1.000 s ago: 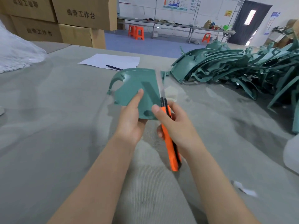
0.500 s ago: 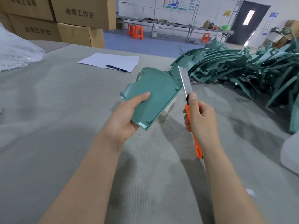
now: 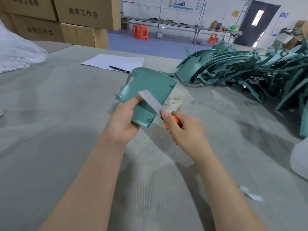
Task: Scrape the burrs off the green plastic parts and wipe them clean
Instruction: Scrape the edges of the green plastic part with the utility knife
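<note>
fingers of the left hand [image 3: 124, 119] curl under the green part [image 3: 150, 90], thumb on its upper face, holding it above the table [image 3: 50, 130]. right hand [image 3: 185, 130] grips the orange knife [image 3: 175, 120]; its blade [image 3: 150, 101], blurred, lies across the part's near face. a pale cloth [image 3: 174, 100] sits just behind the part. far right: pile of green parts [image 3: 250, 75]. far left: paper [image 3: 113, 61] with pen [image 3: 119, 69]. cardboard boxes [image 3: 86, 12] read "曲奇工作台".
</note>
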Available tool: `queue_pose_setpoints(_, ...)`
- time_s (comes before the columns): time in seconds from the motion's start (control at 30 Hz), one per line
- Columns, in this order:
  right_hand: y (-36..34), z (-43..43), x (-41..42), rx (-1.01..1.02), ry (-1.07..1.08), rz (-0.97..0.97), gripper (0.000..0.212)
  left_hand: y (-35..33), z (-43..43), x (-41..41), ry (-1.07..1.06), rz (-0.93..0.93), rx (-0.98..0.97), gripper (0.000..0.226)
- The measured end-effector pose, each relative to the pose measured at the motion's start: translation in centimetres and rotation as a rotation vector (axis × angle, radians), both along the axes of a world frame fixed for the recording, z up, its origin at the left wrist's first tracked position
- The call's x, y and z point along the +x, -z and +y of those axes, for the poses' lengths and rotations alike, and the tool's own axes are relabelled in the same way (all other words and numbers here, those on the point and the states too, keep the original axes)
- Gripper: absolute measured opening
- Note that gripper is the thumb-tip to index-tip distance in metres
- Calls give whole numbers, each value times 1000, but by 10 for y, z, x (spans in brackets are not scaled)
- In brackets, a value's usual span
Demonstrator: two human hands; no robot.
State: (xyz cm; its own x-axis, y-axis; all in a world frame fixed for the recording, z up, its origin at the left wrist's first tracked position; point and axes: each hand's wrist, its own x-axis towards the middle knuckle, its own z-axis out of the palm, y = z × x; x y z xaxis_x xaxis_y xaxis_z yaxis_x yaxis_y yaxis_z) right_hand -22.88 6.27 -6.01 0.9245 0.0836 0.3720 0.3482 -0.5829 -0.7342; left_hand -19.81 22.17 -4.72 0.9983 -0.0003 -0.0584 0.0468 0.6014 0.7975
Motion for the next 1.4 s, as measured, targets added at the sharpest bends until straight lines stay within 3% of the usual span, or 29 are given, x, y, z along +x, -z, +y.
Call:
queue_pose_setpoints(0.1, -1, 0, 0, 27, -2, -21, 67, -3, 0, -1, -13, -14, -15, 9)
queue_pose_setpoints(0.23, -4, -13, 7, 220, 197, -68, 68, -5, 0, -6, 4, -69, 47, 16)
queue_pose_setpoints(0.4, -2, -31, 14, 277, 343, -20, 54, -5, -3, -10, 2, -121, 160, 22)
queue_pose_setpoints(1.03, -1, -26, 12, 347, 197, 58, 46, -5, 0, -8, 18, -130, 87, 14)
queue_pose_setpoints(1.4, 2, 0, 0, -38, -95, -4, 36, -4, 1, -2, -89, -87, 4, 7)
